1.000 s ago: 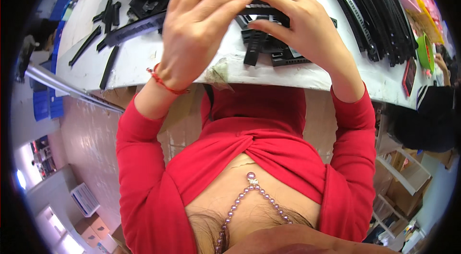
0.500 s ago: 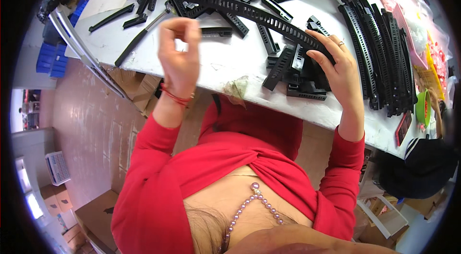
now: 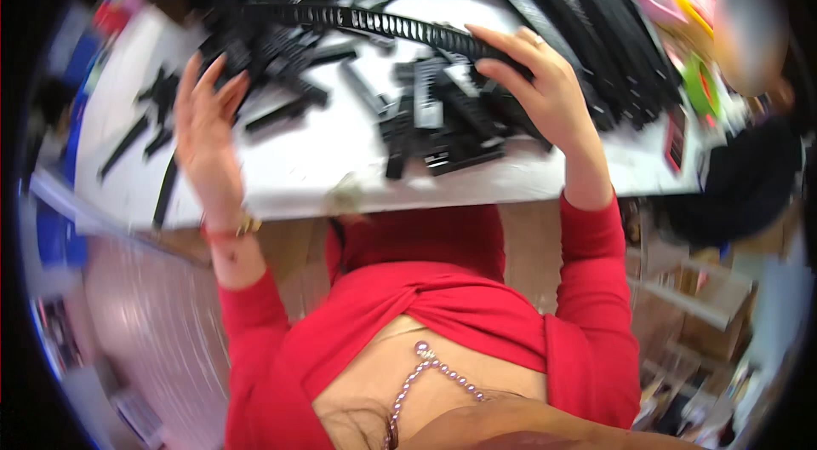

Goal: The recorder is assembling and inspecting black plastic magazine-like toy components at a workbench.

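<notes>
1. Where the right hand point(image 3: 545, 92) closes its fingers over one end of a long black ridged strip point(image 3: 374, 22), the grip is a loose clasp, thumb underneath; the strip arcs leftward from it above the white table point(image 3: 315, 160).
2. Left hand point(image 3: 208, 131): raised over the table's left part, fingers spread wide, holding nothing; a red cord bracelet point(image 3: 225, 233) sits at its wrist.
3. Pile of short black plastic pieces point(image 3: 434, 122): on the table just beside the right hand, below the strip.
4. Loose black bars point(image 3: 140, 122): scattered left of the left hand.
5. Bundle of long black strips point(image 3: 596, 33): lying on the table beyond the right hand, towards the right edge.
6. Picture is motion-blurred; finer detail of the pieces cannot be told.
</notes>
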`<state>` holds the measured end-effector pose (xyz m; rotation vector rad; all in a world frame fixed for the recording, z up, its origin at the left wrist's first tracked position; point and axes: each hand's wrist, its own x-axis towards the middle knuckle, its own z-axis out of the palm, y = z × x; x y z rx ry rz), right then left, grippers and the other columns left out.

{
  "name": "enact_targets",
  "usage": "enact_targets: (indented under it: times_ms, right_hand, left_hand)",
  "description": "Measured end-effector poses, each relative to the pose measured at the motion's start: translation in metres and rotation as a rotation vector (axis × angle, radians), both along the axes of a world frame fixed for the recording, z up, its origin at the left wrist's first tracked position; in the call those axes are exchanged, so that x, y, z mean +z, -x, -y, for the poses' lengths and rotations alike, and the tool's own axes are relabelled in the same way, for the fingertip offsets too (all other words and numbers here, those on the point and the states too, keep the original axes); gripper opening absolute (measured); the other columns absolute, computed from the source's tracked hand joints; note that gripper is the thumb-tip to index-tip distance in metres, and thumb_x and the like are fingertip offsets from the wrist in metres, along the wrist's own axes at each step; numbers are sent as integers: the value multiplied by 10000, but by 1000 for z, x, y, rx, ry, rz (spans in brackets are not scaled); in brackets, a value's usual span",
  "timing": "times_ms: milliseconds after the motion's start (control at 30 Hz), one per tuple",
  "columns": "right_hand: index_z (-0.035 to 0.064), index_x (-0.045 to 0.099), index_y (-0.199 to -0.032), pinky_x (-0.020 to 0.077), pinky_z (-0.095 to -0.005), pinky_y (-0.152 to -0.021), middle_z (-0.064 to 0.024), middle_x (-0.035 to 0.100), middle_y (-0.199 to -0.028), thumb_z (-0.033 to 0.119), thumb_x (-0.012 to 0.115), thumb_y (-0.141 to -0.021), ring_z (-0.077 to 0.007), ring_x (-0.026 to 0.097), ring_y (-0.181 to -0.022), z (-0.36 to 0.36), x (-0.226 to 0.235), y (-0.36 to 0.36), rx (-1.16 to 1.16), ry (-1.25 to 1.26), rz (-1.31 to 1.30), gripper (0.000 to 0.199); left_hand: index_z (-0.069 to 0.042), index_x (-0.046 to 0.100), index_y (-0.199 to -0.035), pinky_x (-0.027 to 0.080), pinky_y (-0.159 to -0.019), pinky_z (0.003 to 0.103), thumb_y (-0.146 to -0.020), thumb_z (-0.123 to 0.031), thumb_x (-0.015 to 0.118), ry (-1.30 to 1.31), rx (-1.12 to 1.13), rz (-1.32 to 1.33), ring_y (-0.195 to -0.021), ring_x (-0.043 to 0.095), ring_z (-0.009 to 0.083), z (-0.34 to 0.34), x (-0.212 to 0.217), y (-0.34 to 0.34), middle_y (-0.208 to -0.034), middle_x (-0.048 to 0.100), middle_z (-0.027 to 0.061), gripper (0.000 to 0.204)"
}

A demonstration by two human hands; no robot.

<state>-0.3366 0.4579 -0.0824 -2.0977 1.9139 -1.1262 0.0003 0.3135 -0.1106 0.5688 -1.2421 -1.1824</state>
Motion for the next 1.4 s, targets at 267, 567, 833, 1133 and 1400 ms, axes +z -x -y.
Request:
enact_targets:
  times_ms: [267, 567, 833, 1133, 1400]
  right_hand:
    - [307, 662, -1359, 532, -431, -797, -111, 665, -940, 467, 616, -993, -309, 674, -930, -36, -17, 184, -790, 151, -333, 401]
    - [310, 697, -1317, 523, -423, -806, -84, 659, -882, 458, 637, -979, -301, 645, -902, -32, -11, 185, -821, 118, -540, 374]
    - [373, 728, -1285, 420, -336, -761, 41, 516, -839, 301, 789, -863, -165, 507, -803, -32, -13, 151, -791, 461, -959, 433]
    - [377, 721, -1298, 412, -336, -755, 38, 517, -846, 318, 806, -836, -161, 500, -798, -32, -11, 148, -745, 567, -1019, 474]
    - [126, 636, -1417, 310, -199, -587, 63, 523, -778, 302, 593, -1065, -49, 431, -658, -40, -3, 149, -387, 56, 449, 396]
  left_hand:
    - [-18, 508, -1473, 518, -982, 316, -1081, -103, 493, -66, 158, 308, -1015, 668, 163, 8, -44, -20, -1280, 647, 141, 402]
    - [-39, 526, -1465, 507, -938, 287, -1058, -4, 499, 87, 354, 557, -999, 656, 160, -14, -65, -28, -1270, 627, 127, 409]
    - [-36, 557, -1439, 504, -889, 256, -1054, 3, 505, 86, 350, 559, -958, 642, 120, -13, -65, -28, -1248, 629, 97, 390]
    - [-31, 565, -1430, 499, -899, 256, -1053, 4, 503, 94, 342, 538, -955, 638, 116, -14, -64, -26, -1238, 627, 96, 383]
    - [-34, 578, -1419, 499, -887, 252, -1049, 10, 508, 97, 356, 554, -945, 637, 110, -13, -64, -28, -1234, 630, 93, 379]
